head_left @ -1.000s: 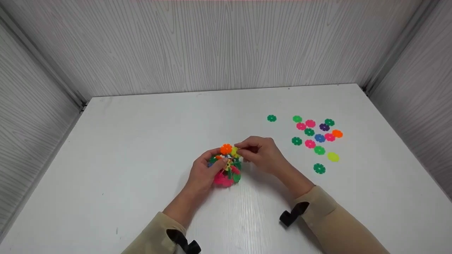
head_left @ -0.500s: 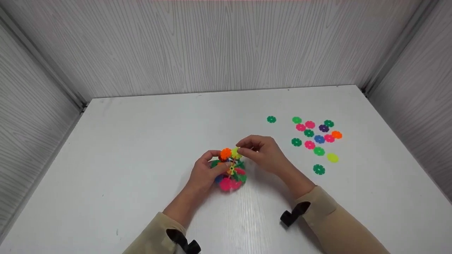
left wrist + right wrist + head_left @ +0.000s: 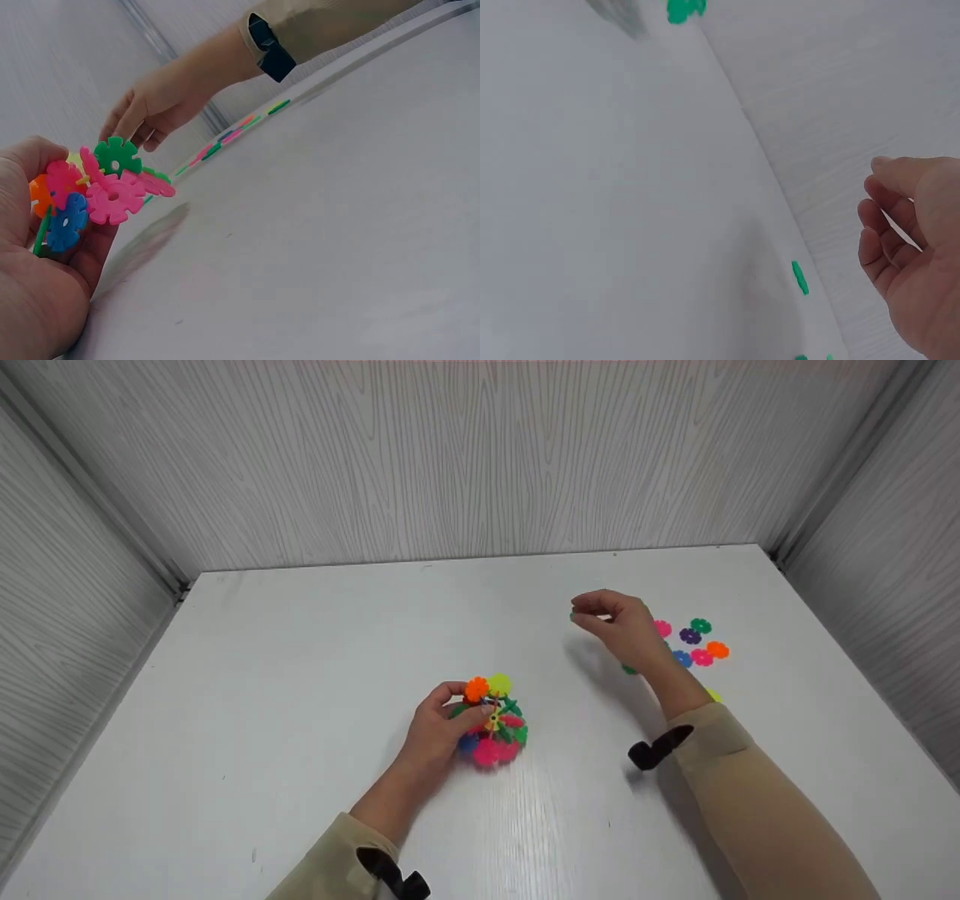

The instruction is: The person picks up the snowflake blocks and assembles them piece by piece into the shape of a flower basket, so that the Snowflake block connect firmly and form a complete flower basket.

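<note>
In the head view my left hand [image 3: 435, 727] grips a ball-like cluster of interlocking plastic discs [image 3: 502, 746], with the thumb laid across its front. Pink, blue, green, orange and yellow notched discs show on it, and the pink disc [image 3: 115, 197] faces the left wrist camera. My right hand [image 3: 622, 626] is in the air to the right of the cluster and farther back, fingers loosely bent. Nothing shows between those fingers in the right wrist view. Close by its fingertips in the head view, a green disc [image 3: 800, 277] lies on the table, mostly hidden there.
Loose discs lie flat at the back right, partly covered by the right hand and forearm: a purple disc [image 3: 690, 636], an orange disc [image 3: 718, 649], a blue disc [image 3: 682, 658] and several others. A pale wood-grain panel [image 3: 480, 457] stands along the white table's [image 3: 300, 660] back edge.
The right hand has let go of the yellow disc, which stays on the cluster, and has moved right and back towards the loose discs. The left hand keeps its grip, the cluster slightly shifted.
</note>
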